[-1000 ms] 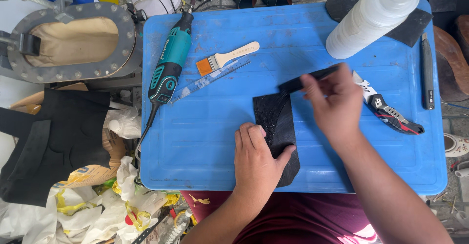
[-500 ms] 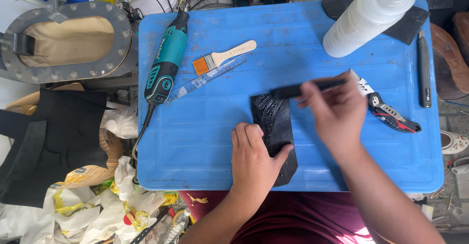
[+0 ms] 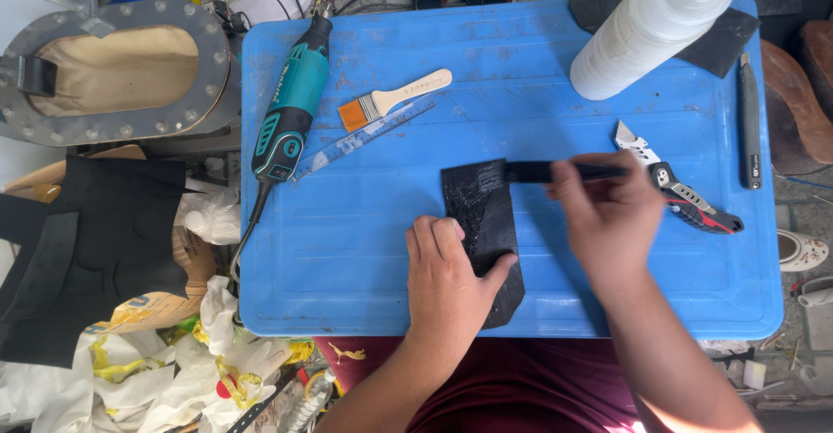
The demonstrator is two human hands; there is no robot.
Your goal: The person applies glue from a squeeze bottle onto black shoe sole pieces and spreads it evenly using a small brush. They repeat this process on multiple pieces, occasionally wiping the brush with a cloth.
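Head view: blue table [image 3: 364, 251] amid workshop clutter [image 3: 130, 329], hands working.

Blue table [image 3: 347, 259], teal rotary tool [image 3: 291, 108], black sheet [image 3: 486, 225], perhaps glossy

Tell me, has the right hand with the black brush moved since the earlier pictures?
Yes. The right hand drew the black brush down, away from the white bottle, onto the black piece.

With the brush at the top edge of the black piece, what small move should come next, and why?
Probably draw the black brush down the black piece toward the left hand. The right hand holds the brush with its bristles at the piece's upper right corner, where the surface looks shiny and wet. The lower part looks duller, and the left hand pins it flat on the blue board.
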